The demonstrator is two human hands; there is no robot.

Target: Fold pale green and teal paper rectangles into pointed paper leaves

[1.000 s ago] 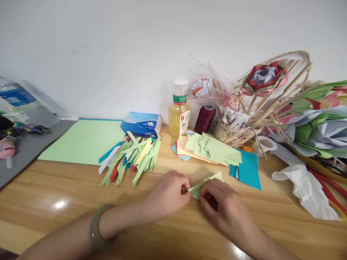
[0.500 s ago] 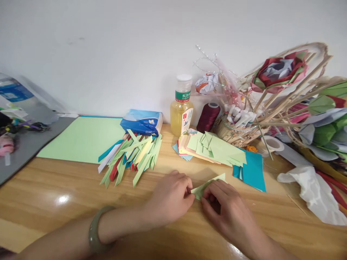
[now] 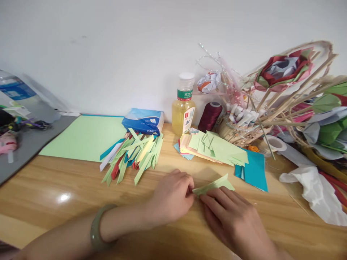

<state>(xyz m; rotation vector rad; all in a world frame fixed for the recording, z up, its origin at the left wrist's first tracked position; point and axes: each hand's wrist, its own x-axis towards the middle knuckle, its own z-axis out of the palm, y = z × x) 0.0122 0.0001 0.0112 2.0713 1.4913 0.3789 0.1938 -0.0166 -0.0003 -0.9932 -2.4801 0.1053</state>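
My left hand [image 3: 172, 196] pinches the near end of a folded light green paper piece [image 3: 217, 185] on the wooden table [image 3: 67, 202]. A jade bangle [image 3: 96, 227] sits on that wrist. My right hand [image 3: 233, 220] lies over the paper's lower edge with its fingers stretched flat, pressing it against the table. The far tip of the paper sticks out beyond the fingers toward the teal sheets [image 3: 253, 169].
A pile of folded paper strips [image 3: 132, 155] and a large green sheet [image 3: 84, 139] lie at the left. Cut paper squares [image 3: 214, 148], a tissue pack [image 3: 143, 122], a bottle [image 3: 183, 106], a thread spool [image 3: 210, 116] and a basket of paper flowers [image 3: 271, 97] stand behind.
My right hand has flattened out over the green paper, its fingers now stretched instead of curled. The paper lies lower on the table. My left hand keeps its pinch.
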